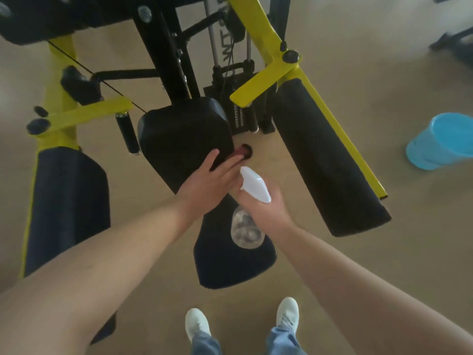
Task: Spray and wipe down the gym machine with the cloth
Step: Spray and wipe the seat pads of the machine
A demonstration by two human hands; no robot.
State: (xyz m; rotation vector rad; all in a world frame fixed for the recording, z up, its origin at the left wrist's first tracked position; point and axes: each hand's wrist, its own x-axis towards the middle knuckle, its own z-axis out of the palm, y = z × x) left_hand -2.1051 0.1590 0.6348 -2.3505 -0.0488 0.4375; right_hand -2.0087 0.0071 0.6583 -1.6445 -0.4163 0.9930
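the left hand [207,183] lies open on the machine [258,93], with straight fingers and the thumb spread. its palm is over the near right corner of the black back pad [179,134]. the fingertips reach past the pad's right edge to a dark round knob [246,151]; it is too blurred to tell whether they touch the knob. this hand grips nothing.

the right hand [265,210], just right of the left and touching it, is curled round the neck of the spray bottle [246,230]. the white trigger head sticks out above the knuckles and points far and left, towards the knob. the clear body hangs below the hand, over the black seat [230,265].

the machine fills the far and middle ground. it has a yellow frame and a black centre post, with the weight stack behind the back pad. a long black arm pad [327,160] lies to the right and another [69,201] to the left, each on a yellow bar.

a blue bucket [442,142] stands on the tan floor [384,252], well apart on the right. two white shoes [288,313] show at the near edge.
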